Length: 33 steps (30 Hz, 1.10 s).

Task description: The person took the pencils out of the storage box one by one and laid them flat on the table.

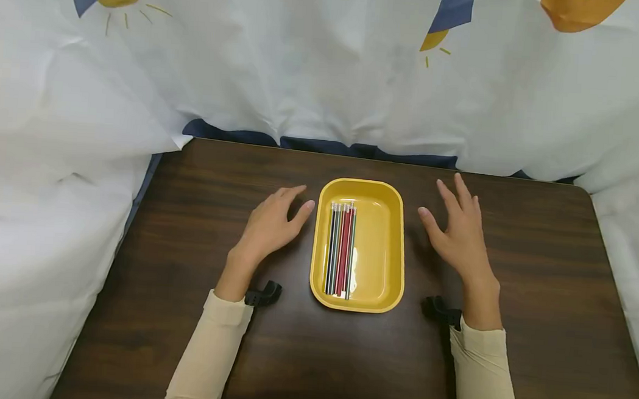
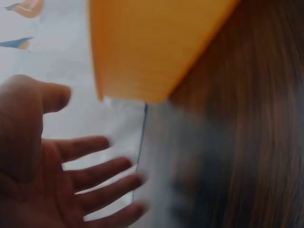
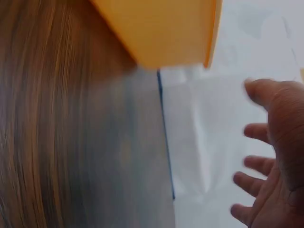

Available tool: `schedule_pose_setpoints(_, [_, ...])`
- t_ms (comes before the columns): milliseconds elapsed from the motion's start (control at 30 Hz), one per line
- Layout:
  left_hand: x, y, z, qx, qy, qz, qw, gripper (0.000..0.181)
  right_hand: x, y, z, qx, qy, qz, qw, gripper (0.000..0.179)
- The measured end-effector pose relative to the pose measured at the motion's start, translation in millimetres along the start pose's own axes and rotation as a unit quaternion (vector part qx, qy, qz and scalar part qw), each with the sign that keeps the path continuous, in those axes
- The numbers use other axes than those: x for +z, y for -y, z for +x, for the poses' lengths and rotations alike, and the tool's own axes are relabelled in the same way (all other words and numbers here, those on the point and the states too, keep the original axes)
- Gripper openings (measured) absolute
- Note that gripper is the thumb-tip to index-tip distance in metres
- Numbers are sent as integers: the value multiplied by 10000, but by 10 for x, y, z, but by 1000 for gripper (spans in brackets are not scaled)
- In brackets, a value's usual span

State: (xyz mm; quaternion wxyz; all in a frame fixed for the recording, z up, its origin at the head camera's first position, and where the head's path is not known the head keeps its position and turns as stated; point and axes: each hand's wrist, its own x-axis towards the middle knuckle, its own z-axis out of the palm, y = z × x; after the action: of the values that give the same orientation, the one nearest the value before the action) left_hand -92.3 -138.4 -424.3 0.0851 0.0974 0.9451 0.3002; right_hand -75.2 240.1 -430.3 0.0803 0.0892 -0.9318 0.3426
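Observation:
A yellow rectangular tray (image 1: 379,246) sits on the dark wooden table. Inside it, along the left side, several slim pencil-like sticks (image 1: 342,250) lie side by side, dark, grey and red with pale upper ends. My left hand (image 1: 271,224) is just left of the tray, fingers spread and thumb near its rim. On the other side my right hand (image 1: 460,232) hovers with fingers apart, a small gap from the tray. Both wrist views show the tray's outer wall (image 2: 137,52) beside an unoccupied palm; the sticks are hidden there.
White cloth (image 1: 327,72) with blue and orange prints hangs behind the table's far edge and down both sides. Bare dark tabletop (image 1: 545,286) extends to the right of the right hand. A black wrist mount (image 1: 263,294) juts inward from each sleeve.

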Motion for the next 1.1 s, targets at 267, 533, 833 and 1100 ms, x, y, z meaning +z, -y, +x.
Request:
schedule_pose_setpoints(267, [17,-131,-10,-247,1183,-1950,9733,47,47,268,-44,-91,121,387,9991,55])
schedule_pose_setpoints(533, [32,-136,11,-541,2109,-3784,8997,53,58,648,3,-263,232,582,9977,40])
schedule_pose_setpoints(833, [71,-78,10,-639,2381,-4214,8727,51,101,962,136,489,842,1072,9895,40])
schedule_pose_setpoints(1100, [142,-31,2,-763,2489,-4602,8488,42,365,1105,229,1047,1595,1002,9765,43])
